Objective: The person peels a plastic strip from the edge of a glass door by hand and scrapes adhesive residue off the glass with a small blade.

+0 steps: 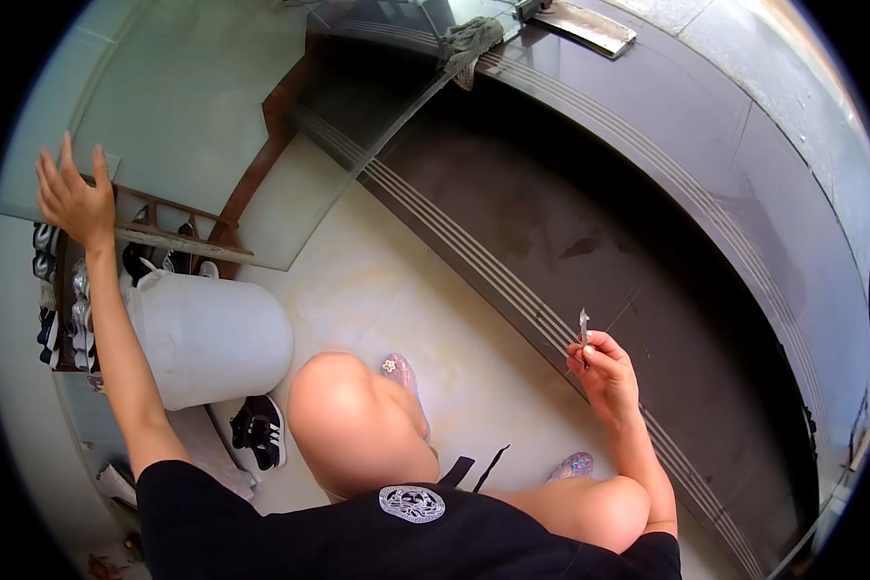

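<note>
My left hand (75, 203) is spread open against a glass panel (193, 116), palm towards it, near the panel's lower left edge. Held out over the dark steps, my right hand (607, 372) pinches a small, thin, greyish strip (584, 324) between thumb and fingers. The strip points upward and has a narrow tip; its exact kind is too small to make out. A grey cloth (469, 43) hangs over the glass panel's far edge.
Below my left forearm stands a white bucket (213, 333) by a shoe rack (68, 290). Black shoes (258, 433) lie near my knee on the pale tiled floor (358, 280). Dark steps (551, 208) with striped edges curve to the right. A flat metal plate (590, 27) rests above them.
</note>
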A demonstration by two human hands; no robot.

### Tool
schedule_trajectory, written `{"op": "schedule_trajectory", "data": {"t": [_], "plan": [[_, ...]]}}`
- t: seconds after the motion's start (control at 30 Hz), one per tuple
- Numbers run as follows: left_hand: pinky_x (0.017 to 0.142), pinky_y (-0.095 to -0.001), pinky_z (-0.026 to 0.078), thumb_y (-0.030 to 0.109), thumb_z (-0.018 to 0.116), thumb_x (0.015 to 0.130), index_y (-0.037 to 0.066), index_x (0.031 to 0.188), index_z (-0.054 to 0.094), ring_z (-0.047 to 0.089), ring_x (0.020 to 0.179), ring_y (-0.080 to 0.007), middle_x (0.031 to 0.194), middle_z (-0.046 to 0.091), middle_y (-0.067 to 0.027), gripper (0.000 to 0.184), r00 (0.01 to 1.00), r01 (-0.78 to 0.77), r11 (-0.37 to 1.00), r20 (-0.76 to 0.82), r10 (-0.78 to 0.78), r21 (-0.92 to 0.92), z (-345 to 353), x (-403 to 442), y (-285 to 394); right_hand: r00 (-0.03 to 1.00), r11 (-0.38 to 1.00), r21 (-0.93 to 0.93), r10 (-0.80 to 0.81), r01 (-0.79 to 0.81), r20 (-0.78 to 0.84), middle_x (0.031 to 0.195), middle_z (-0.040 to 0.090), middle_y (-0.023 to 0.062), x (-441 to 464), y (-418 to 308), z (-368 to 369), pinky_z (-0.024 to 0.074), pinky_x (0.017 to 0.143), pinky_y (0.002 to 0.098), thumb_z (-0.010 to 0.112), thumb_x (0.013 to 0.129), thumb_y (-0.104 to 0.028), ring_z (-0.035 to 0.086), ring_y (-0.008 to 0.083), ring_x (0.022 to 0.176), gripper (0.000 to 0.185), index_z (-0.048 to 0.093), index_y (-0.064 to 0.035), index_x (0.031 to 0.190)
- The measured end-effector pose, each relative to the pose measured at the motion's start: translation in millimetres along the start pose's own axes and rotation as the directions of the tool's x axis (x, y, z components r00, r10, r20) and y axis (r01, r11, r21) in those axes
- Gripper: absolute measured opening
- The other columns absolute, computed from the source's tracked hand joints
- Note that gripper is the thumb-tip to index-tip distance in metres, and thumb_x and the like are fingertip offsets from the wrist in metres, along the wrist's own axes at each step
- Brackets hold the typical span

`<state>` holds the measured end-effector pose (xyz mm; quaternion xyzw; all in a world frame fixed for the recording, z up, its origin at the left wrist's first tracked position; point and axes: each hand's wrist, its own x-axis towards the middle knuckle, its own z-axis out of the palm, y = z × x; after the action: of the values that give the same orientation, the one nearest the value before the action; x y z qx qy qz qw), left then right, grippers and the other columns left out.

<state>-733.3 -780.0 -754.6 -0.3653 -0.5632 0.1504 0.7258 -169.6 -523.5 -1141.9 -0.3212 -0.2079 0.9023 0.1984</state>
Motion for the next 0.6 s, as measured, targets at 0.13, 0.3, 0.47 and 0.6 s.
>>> {"op": "schedule_trajectory", "data": {"t": [0.13, 0.3, 0.47, 0.6], "plan": [[0.099, -0.047, 0.044, 0.058, 0.063, 0.092, 0.027, 0.132, 0.064, 0.058, 0.122, -0.0262, 0.131, 0.063, -0.0067, 0.051, 0.998, -0.048, 0.999, 0.045, 0.047, 0.022, 40, -19, -34, 0.984, 0.96, -0.246, -0.161, 0.137, -0.079, 0.093, 0.068, 0.0053, 20, -30, -1, 0.0497, 0.081, 0.0281, 0.066, 0.088, -0.002, 0.064, 0.0141, 0.09, 0.016, 0.066, -0.003, 0.105], [0.096, -0.0453, 0.049, 0.041, 0.065, 0.089, 0.017, 0.126, 0.063, 0.063, 0.114, -0.027, 0.123, 0.066, -0.0113, 0.044, 0.979, -0.138, 0.99, 0.147, 0.139, -0.015, 47, -57, -71, 0.98, 0.868, -0.473, -0.195, 0.155, -0.038, 0.091, 0.068, 0.0034, 76, -63, 66, 0.0484, 0.08, 0.0275, 0.065, 0.09, -0.002, 0.063, 0.0122, 0.087, 0.014, 0.068, -0.0047, 0.103], [0.095, -0.0436, 0.052, 0.02, 0.065, 0.088, 0.007, 0.122, 0.06, 0.065, 0.11, -0.0286, 0.121, 0.065, -0.0173, 0.037, 0.99, -0.14, 0.951, -0.056, 0.129, -0.276, 27, -87, -91, 0.988, 0.813, -0.565, -0.154, 0.141, 0.025, 0.093, 0.068, 0.0015, 170, -54, 157, 0.0501, 0.08, 0.0258, 0.067, 0.091, -0.005, 0.063, 0.0104, 0.087, 0.013, 0.068, -0.0048, 0.104], [0.095, -0.0422, 0.055, 0.003, 0.066, 0.086, -0.001, 0.119, 0.057, 0.067, 0.107, -0.0299, 0.12, 0.065, -0.0221, 0.034, 0.922, -0.155, 0.804, -0.376, -0.09, -0.574, 12, -81, -91, 0.984, 0.8, -0.575, -0.165, 0.17, 0.061, 0.093, 0.069, 0.0005, 271, -24, 185, 0.0509, 0.08, 0.0243, 0.067, 0.092, -0.009, 0.063, 0.0085, 0.086, 0.015, 0.069, -0.0064, 0.107]]}}
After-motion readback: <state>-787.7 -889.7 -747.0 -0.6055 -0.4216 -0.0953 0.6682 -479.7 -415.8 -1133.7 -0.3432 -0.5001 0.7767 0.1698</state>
